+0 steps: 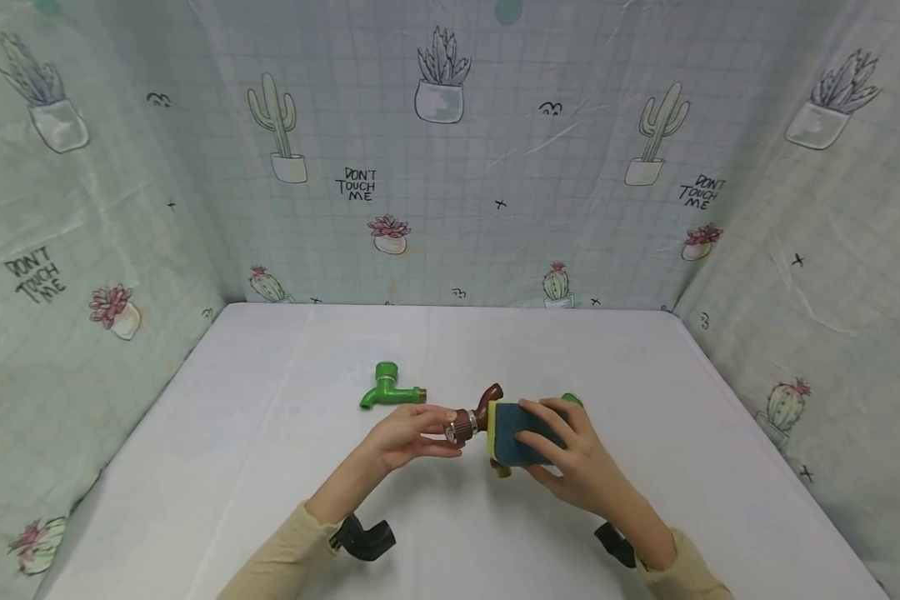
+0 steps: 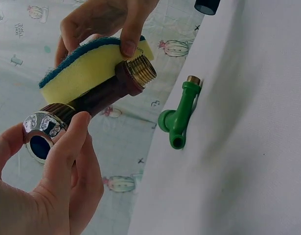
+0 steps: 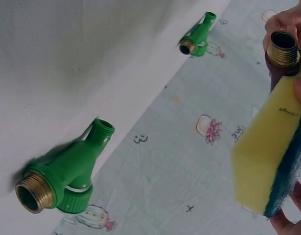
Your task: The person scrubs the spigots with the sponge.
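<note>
My left hand (image 1: 408,435) pinches the chromed handle end of a brown faucet (image 2: 99,95), thumb and fingers curled round its knurled cap, and holds it above the near middle of the white table (image 1: 270,467). My right hand (image 1: 570,458) grips a sponge (image 2: 86,68), yellow foam with a blue-green scouring face, and presses the foam side against the faucet's dark body; the thumb lies on the sponge's edge just beside the brass threaded inlet (image 2: 142,70), the fingers wrapped over the scouring face. The faucet lies roughly level between the two hands, clear of the table. To the far left of my hands a green faucet (image 1: 387,390) rests on the table, its brass thread pointing right; a second green faucet (image 3: 67,171) lies on the table just beyond my right hand, mostly hidden by that hand in the head view. A cactus-print cloth (image 1: 450,167) screens the far and side edges. As a judgement: the wiping of the brown faucet appears to be under way, with the sponge on its body only; no foam or dirt shows, so how much is cleaned I cannot tell, and both green faucets lie untouched.
</note>
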`<action>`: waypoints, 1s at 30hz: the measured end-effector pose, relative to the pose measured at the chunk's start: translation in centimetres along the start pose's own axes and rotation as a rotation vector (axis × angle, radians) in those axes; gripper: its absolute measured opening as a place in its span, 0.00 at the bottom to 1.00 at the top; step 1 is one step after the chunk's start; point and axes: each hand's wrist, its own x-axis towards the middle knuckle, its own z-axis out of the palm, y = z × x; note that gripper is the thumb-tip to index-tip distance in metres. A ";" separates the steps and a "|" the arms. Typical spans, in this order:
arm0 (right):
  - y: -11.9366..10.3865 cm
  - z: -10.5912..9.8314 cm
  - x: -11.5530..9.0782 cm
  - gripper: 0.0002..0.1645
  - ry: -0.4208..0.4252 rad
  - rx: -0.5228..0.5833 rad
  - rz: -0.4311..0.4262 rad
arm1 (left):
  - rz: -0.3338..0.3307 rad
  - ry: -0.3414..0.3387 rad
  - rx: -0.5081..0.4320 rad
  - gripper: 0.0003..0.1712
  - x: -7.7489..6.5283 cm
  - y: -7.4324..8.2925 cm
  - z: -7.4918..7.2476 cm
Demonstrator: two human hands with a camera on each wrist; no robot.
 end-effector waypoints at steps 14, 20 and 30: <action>-1.2 -0.3 1.5 0.54 -0.089 -0.109 0.113 | -0.010 -0.053 0.032 0.19 -0.2 -0.2 0.3; -0.6 -0.5 2.3 0.52 -0.096 -0.112 0.147 | -0.027 -0.089 0.067 0.21 -0.1 -0.4 0.7; -0.4 -0.9 2.5 0.54 -0.119 -0.080 0.169 | -0.014 -0.056 0.014 0.22 0.1 -0.7 0.8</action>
